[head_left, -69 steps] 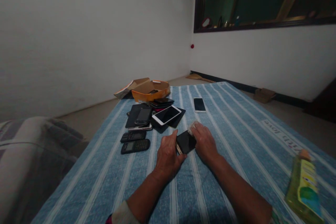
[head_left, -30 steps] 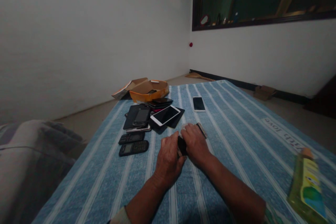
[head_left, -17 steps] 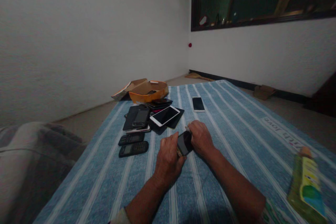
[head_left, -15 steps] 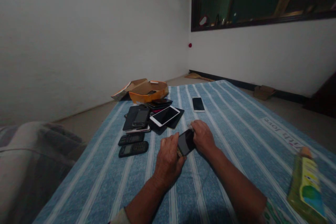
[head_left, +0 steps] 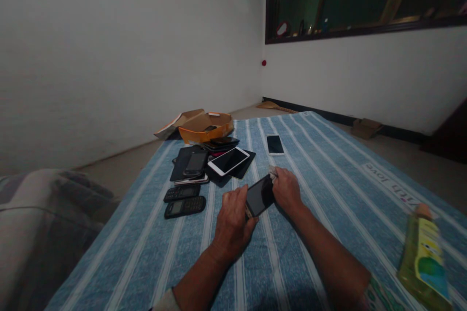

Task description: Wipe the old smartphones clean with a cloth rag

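Note:
My left hand (head_left: 232, 217) grips the near end of a dark-screened smartphone (head_left: 260, 195), holding it tilted just above the blue striped cloth (head_left: 328, 180). My right hand (head_left: 287, 189) is closed at the phone's far end, fingers pressed on a small pale wad (head_left: 272, 171) that looks like a cloth. Both hands sit near the middle of the cloth.
A pile of phones and dark cases (head_left: 215, 158) lies ahead left, with two keypad phones (head_left: 184, 200) beside it. A single white phone (head_left: 275, 145) lies farther off. An orange cardboard box (head_left: 207, 127) stands at the cloth's far edge. A yellow-green bottle (head_left: 423, 257) lies at right.
My right hand slid back and forth over the phone's screen, ending at its far end. The screen now shows more fully. My left hand stayed put.

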The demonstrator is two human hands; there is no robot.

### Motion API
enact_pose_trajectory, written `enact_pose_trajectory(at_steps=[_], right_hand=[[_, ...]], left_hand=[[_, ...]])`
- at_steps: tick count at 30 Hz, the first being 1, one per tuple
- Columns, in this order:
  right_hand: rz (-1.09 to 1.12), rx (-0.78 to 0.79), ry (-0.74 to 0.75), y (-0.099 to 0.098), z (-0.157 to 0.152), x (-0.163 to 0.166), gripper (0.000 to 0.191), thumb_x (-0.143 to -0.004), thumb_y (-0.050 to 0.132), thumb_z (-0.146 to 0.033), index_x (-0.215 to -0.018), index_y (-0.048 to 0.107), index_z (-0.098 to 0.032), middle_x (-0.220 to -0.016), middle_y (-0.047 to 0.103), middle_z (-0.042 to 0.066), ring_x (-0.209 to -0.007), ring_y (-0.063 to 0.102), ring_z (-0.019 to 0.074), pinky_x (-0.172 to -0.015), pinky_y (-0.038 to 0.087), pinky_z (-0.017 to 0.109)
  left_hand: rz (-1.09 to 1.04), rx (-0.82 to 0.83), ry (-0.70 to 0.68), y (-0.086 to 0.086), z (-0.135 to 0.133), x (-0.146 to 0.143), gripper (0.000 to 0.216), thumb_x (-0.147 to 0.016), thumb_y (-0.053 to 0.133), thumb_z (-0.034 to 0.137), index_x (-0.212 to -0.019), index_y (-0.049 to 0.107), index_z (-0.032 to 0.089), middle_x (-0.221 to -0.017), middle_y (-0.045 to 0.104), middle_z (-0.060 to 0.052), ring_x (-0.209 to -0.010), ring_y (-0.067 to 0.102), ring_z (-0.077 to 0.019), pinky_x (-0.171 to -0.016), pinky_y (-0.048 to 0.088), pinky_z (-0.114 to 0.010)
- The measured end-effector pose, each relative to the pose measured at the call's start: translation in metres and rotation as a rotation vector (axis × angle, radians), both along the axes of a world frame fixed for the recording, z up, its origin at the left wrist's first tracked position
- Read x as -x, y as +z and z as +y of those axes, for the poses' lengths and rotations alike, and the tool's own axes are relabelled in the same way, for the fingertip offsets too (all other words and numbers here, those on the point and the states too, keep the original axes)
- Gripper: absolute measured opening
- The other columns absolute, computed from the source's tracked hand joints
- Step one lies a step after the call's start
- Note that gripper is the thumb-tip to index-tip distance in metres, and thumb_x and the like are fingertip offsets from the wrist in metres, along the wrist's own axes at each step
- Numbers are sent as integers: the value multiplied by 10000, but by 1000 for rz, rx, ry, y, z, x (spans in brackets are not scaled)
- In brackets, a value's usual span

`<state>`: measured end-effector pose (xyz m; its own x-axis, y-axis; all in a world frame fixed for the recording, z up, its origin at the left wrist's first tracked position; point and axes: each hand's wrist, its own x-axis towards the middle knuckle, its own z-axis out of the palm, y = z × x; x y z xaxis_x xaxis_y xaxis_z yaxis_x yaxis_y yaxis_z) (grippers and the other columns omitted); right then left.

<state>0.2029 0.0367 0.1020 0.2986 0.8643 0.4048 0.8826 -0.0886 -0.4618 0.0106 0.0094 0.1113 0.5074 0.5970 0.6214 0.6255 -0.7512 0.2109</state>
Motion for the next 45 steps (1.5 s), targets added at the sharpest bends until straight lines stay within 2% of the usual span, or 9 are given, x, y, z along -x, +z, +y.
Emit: enact_pose_trajectory(at_steps=[11,16,23,33,39,42,45], right_hand=[[-184,150,-67,9,-12,7,215,-910,471,-101,-1007,658,-145,-941,684,105,-903,580,240,-835,308,339],[-262,156,-74,10,-16,10,221,-960,449,-149,-994,667,-134,-909,683,110,-879,584,250,-810,291,351],[-348,149,-82,8,-20,13,182,-928,502,-129,-970,679,-126,-886,674,119,-887,569,272,-828,290,377],[-446,70,170,6,-37,41,184,-916,522,-105,-956,701,-116,-968,675,152,-949,562,294,-806,411,408],[-464,-78,376,-10,-44,58,289,-909,536,-76,-1167,665,-79,-1162,670,164,-1124,568,276,-975,442,382],[-429,-57,397,-9,-40,49,252,-921,543,-96,-1133,679,-104,-1164,677,148,-1157,564,269,-1004,433,391],[-414,0,340,-1,-36,36,210,-933,532,-104,-1064,694,-133,-1141,682,137,-1147,568,263,-1022,408,418]], left_hand=[[-21,75,62,-7,2,0,755,-711,628,141,-1406,335,157,-1210,590,-148,-1061,550,-326,-870,507,-485],[-40,146,115,-14,4,1,751,-687,670,157,-1376,375,125,-1123,599,-139,-1036,552,-321,-828,524,-466],[-57,174,153,-16,3,0,781,-671,710,185,-1377,378,144,-1088,614,-109,-988,552,-305,-824,529,-468],[-69,286,227,-14,2,-1,738,-692,724,249,-1358,426,141,-1042,644,-94,-985,575,-298,-821,528,-450],[-71,294,227,-13,2,0,621,-759,666,300,-1323,481,117,-996,669,-112,-975,597,-303,-787,539,-433],[-40,324,255,-11,2,-1,649,-736,703,296,-1313,487,89,-1007,668,-119,-993,595,-303,-820,537,-427],[-14,345,279,-8,1,-3,686,-710,734,283,-1323,477,111,-1050,658,-106,-1012,590,-296,-856,528,-434]])
